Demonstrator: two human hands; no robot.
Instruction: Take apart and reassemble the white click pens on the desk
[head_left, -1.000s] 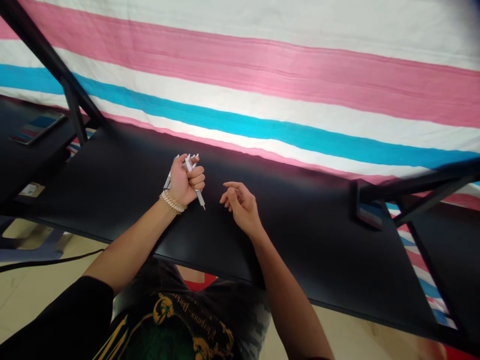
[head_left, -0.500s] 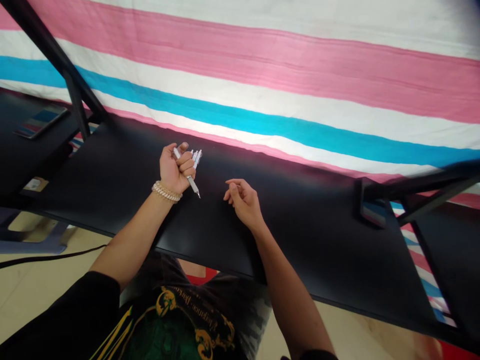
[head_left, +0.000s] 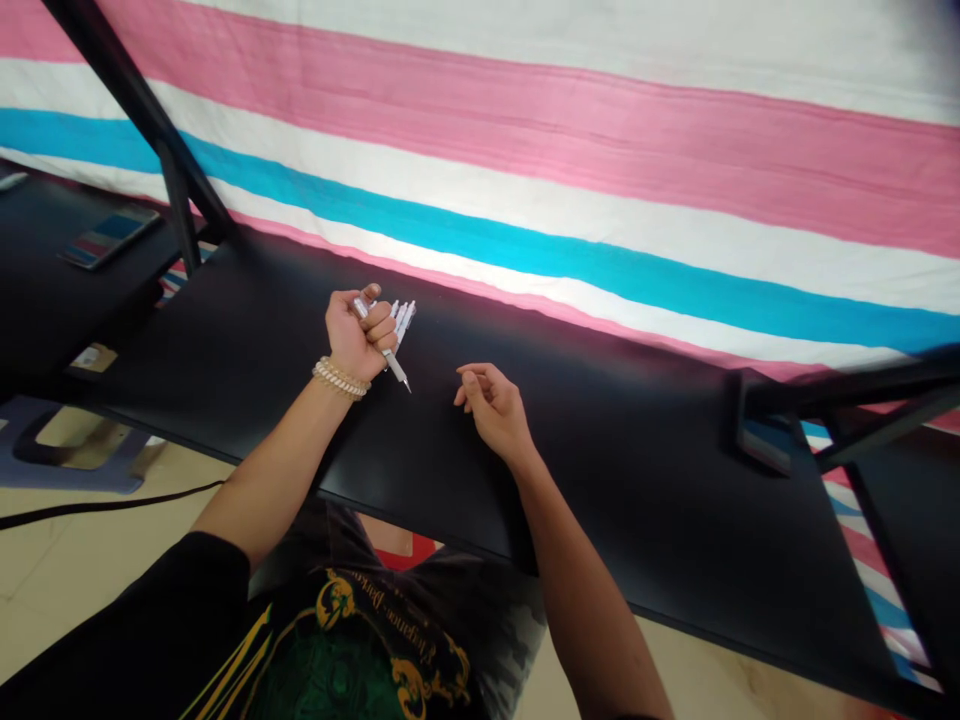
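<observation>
My left hand (head_left: 361, 332) is closed around a white pen (head_left: 396, 369), whose pointed tip sticks out below the fingers toward the right. Just beyond the knuckles show the ends of several other white pens (head_left: 405, 314). Whether these lie on the black tabletop (head_left: 600, 450) or are partly in the hand, I cannot tell. A pale chunky bracelet circles the left wrist. My right hand (head_left: 491, 405) rests over the table to the right, fingers loosely bent and thumb near the index finger, with nothing visible in it.
Behind the table hangs a striped pink, white and blue cloth (head_left: 525, 220). Black metal frame bars (head_left: 142, 90) rise at the left and right ends. A flat dark reflective object (head_left: 112, 237) lies on the left table, and a grey-blue plastic stool (head_left: 90, 460) stands below it.
The whole view has shifted a little, so the table and frame sit further right. My left hand has turned slightly with the pen still in it. The right hand keeps its pose.
</observation>
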